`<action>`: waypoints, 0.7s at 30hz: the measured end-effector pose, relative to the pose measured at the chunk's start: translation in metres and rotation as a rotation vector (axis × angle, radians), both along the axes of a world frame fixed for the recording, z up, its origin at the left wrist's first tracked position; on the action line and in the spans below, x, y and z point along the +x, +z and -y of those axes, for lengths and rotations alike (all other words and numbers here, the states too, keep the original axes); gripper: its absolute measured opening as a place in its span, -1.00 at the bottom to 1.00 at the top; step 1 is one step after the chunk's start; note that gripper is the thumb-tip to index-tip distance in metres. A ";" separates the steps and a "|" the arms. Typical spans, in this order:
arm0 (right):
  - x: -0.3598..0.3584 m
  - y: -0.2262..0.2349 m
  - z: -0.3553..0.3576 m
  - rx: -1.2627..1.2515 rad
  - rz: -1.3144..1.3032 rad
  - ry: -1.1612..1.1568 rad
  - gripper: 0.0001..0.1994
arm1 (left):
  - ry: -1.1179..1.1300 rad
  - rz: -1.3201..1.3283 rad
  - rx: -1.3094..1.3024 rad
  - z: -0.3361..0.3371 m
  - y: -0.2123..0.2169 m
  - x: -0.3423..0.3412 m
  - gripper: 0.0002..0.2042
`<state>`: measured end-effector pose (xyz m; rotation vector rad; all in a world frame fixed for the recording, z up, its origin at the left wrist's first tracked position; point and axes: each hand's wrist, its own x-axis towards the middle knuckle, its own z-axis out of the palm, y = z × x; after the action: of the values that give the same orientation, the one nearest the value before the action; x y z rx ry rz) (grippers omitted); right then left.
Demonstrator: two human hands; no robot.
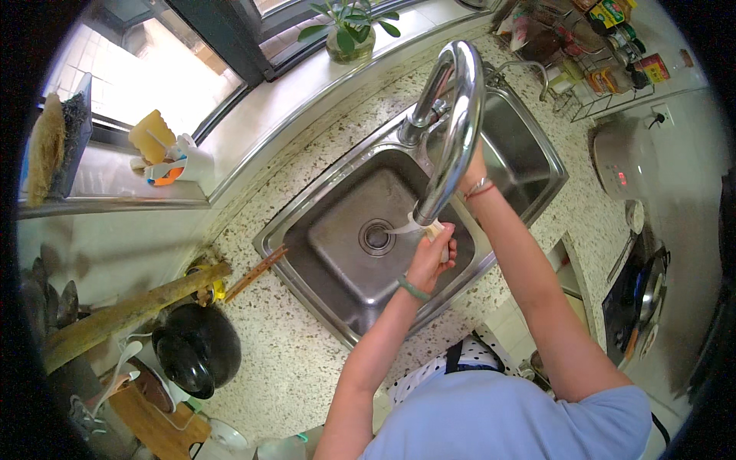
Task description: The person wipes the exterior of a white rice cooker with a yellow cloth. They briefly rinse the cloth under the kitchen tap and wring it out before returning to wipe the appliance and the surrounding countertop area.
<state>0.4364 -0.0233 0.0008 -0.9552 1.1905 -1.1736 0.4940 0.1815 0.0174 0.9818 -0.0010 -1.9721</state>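
Note:
In the large basin of the double steel sink point(307, 284), my left hand point(435, 257) is closed around a small pale thing that looks like a knife point(433, 231). A thin whitish, blade-like end juts leftward from it over the drain point(376, 238). Directly above is the mouth of the tall curved faucet point(460, 146); whether water runs cannot be made out. My right hand point(477, 162) reaches behind the faucet's curve, near the divider between the basins. The spout covers most of its fingers, so what they touch is hidden.
A pair of wooden chopsticks point(257, 274) lies by the sink's left rim. Beyond it are a black pot point(203, 345) and a long wooden stick point(130, 320). A potted plant point(349, 38) sits on the windowsill. At right stand a spice rack point(606, 80) and a rice cooker point(629, 161).

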 end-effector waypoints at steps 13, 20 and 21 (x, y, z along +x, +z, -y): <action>-0.025 0.011 -0.071 0.302 0.133 0.573 -0.36 | 0.003 -0.289 -0.033 -0.008 0.017 0.017 -0.81; -0.023 0.037 -0.145 0.568 0.219 0.868 -0.59 | -0.181 -0.348 -0.035 -0.034 0.015 0.028 -0.83; -0.021 0.034 -0.148 0.489 0.128 0.928 -0.63 | -0.261 -0.218 -0.027 -0.039 0.013 0.032 -0.85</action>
<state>0.4158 0.1251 0.0345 -0.8713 0.7179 -0.1808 0.5260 0.2205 0.0301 0.7754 -0.0363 -2.3050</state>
